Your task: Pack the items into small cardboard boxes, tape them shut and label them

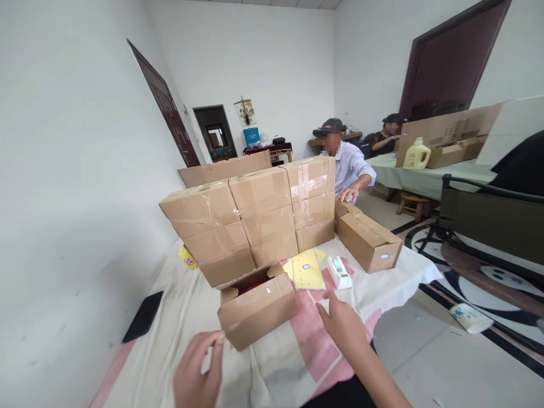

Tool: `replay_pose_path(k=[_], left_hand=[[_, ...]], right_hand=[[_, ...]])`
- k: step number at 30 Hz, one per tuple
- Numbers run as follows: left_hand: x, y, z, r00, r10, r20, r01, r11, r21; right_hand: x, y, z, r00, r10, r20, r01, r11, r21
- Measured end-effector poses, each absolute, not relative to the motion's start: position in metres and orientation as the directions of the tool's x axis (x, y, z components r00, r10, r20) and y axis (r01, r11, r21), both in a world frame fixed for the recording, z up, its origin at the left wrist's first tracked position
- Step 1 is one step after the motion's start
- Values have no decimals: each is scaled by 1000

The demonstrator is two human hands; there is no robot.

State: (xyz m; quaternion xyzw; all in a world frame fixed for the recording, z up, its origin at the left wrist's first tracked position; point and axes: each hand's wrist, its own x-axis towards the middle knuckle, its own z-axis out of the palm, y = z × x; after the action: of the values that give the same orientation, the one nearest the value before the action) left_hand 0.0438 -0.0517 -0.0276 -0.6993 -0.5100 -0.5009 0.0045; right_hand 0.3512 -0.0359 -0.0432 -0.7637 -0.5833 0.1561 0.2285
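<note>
On a cloth-covered table (170, 317), stacked cartons (267, 212) look finished, taped shut, behind one open carton (260, 314), seemingly unfinished, the left hand (199, 367) and right hand (342, 320) apart, any grip unclear.

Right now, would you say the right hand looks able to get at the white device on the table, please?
Probably yes: the right hand is close to the near end of the white device, and nothing seems to stand between them above the tablecloth.

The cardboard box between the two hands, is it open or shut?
Open: the box has its top flap raised, and something red shows inside.
</note>
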Motion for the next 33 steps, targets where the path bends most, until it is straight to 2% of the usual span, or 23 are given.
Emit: replay_pose_path(k=[2, 4, 6, 8, 12, 15, 18, 21, 33], left_hand=[[24, -48, -6, -19, 792, 611, 727, -408, 552], [13, -43, 14, 46, 864, 501, 703, -384, 599], [11, -39, 31, 115, 907, 405, 679, -370, 635], [12, -34, 44, 162, 932, 325, 671, -345, 656], [11, -24, 57, 201, 962, 183, 683, -272, 678], [8, -9, 63, 233, 965, 119, 709, -252, 659], [7, 14, 66, 364, 928, 80, 736, -340, 586], [6, 39, 64, 482, 875, 36, 710, -414, 570], [-5, 82, 26, 530, 844, 81, 646, -465, 606]], right_hand=[[355, -25, -17, 159, 938, 309, 848, 30, -529], [340, -9, 12, -84, 843, 531, 857, 333, -394], [313, 12, 31, -278, 761, 586, 828, 499, -255], [285, 33, 35, -403, 730, 552, 801, 573, -174], [249, 52, 4, -482, 784, 391, 798, 577, -173], [243, 48, -20, -450, 818, 360, 819, 538, -198], [245, 44, -27, -444, 814, 375, 822, 537, -190], [246, 44, -25, -462, 814, 353, 822, 542, -174], [246, 46, -25, -453, 801, 390, 826, 542, -155]])
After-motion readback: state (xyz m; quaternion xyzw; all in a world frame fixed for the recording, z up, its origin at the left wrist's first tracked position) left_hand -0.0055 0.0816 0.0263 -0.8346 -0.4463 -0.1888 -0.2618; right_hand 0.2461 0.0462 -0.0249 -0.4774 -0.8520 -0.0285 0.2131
